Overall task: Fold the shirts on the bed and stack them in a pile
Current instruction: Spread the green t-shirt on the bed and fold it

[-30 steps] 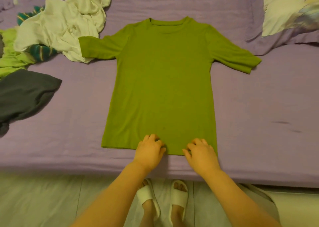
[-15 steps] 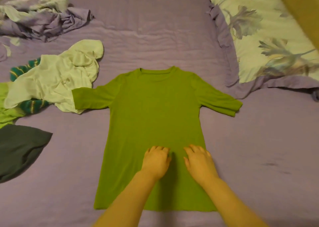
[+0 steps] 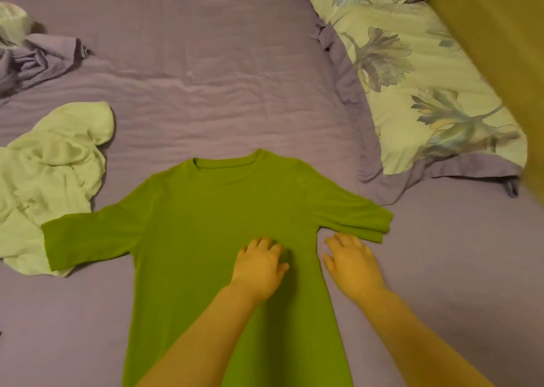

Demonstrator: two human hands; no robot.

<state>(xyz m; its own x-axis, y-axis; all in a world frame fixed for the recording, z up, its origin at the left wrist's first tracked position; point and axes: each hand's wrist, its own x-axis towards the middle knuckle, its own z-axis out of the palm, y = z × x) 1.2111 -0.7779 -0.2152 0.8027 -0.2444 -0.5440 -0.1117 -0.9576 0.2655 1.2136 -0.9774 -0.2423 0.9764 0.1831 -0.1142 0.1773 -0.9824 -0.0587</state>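
Observation:
A green shirt (image 3: 206, 239) lies flat and face up on the purple bed (image 3: 206, 92), collar away from me, both sleeves spread out. My left hand (image 3: 259, 266) rests palm down on the shirt's body, right of its middle, fingers relaxed. My right hand (image 3: 350, 263) lies flat on the sheet just off the shirt's right side seam, below the right sleeve, its fingers spread. Neither hand holds fabric. The shirt's hem is out of view below.
A crumpled pale shirt (image 3: 50, 180) lies at the left, under the green shirt's left sleeve end. A bunched purple cloth (image 3: 35, 60) sits at the far left. A flowered pillow (image 3: 426, 92) lies at the right, an olive surface (image 3: 500, 48) beyond it.
Both hands have slid up the shirt from its hem toward the chest. My right hand has moved off the shirt's right edge onto the sheet. The view has tilted up the bed.

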